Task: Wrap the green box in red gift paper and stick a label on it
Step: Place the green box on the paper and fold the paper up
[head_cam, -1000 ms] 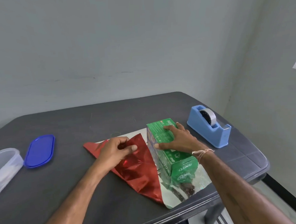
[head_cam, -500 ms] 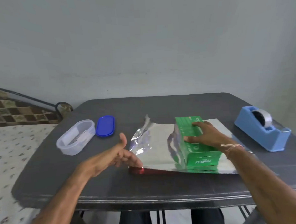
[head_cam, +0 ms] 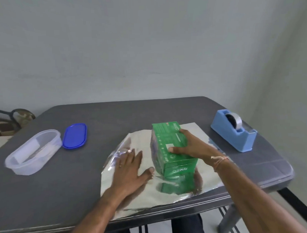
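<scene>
Two hands: left hand (head_cam: 128,167) flat on paper (head_cam: 169,194), right hand (head_cam: 190,146) grips green box (head_cam: 169,142).

Both forearms bare, no sleeves in frame. Right wrist carries a thin thread band (head_cam: 219,159), pale with orange strands, loose ends knotted. Left hand (head_cam: 129,167): ring on one finger.

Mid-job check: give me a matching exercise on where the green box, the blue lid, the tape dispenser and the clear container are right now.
Things:
1. green box
2. blue lid
3. tape dispenser
4. clear container

Places:
A. far left of the table
B. on the silver side of the paper, under the right hand
C. right side of the table, off the paper
D. flat on the table, just right of the container

Pairs: 1-B, 2-D, 3-C, 4-A
</scene>
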The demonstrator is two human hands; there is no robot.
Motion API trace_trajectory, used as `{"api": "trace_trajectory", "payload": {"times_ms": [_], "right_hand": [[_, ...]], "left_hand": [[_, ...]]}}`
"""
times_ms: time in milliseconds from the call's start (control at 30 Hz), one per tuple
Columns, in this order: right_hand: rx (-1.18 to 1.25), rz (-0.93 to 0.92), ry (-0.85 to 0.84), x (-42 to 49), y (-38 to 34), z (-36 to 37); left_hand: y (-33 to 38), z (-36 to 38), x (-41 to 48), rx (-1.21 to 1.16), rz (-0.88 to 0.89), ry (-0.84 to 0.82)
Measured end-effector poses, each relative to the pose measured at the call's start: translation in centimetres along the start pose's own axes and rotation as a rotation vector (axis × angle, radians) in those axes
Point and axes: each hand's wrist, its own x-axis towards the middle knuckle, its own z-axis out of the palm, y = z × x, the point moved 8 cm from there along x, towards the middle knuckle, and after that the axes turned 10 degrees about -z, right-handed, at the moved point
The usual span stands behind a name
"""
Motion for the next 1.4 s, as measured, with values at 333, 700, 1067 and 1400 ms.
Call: {"api": "trace_trajectory", "payload": {"times_ms": [333,700,1067,1400], "right_hand": [[0.236,-0.051,-0.058,0.0,0.7,-0.1],[0.209,-0.074,-0.123,0.5,1.2,1.1],[0.169,-0.011,-0.146,0.6,1.9,1.9],[0.176,0.050,-0.115,0.4,2.4,1.8]], "left_hand": [[-4.9,-1.2,2.0,0.121,-0.047,0.054],[-9.4,-2.5,5.5,0.167,-0.079,-0.136],[-6.1,-1.0,3.5,0.082,-0.078,-0.023],[1.9,-3.5,3.1,-0.639,-0.018,-0.269]]}}
